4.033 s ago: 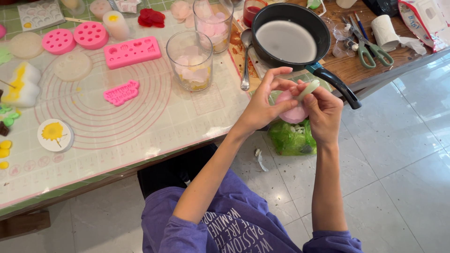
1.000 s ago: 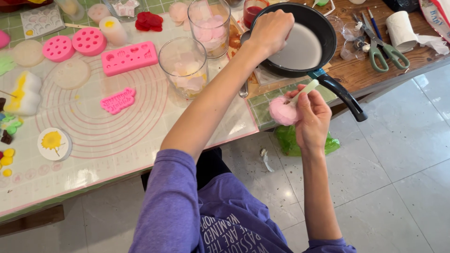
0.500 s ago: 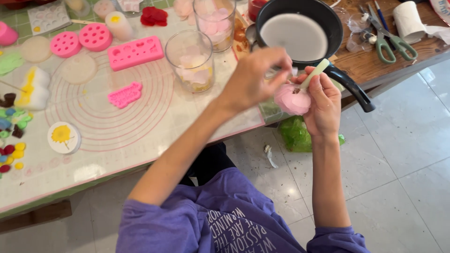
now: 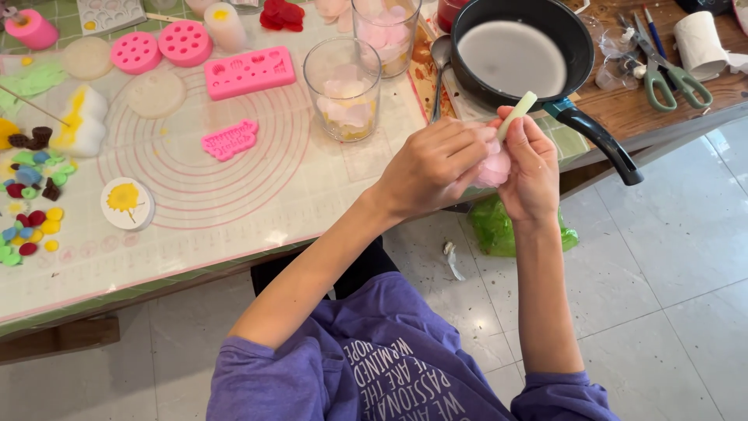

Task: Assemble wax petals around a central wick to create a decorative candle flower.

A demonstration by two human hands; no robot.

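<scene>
The desk (image 4: 234, 226), covered by a pale baking mat with pink concentric rings, fills the upper left, and the black frying pan with a dark handle (image 4: 510, 54) sits at its right end. Just below the pan's near rim, off the desk edge and over the tiled floor, both hands meet. The right hand (image 4: 534, 171) cups a soft pink, petal-like wax flower (image 4: 494, 168) from the far side, its grip closed on the pale green stick (image 4: 516, 115) that serves as a stem. The stick's long axis tilts up and to the right, toward the pan's rim. The left hand (image 4: 436, 168) comes in from the side away from the pan's handle, its fingertips (image 4: 477, 144) pinched shut against the flower's outer petals. Both hands touch the flower; neither is nearer.
</scene>
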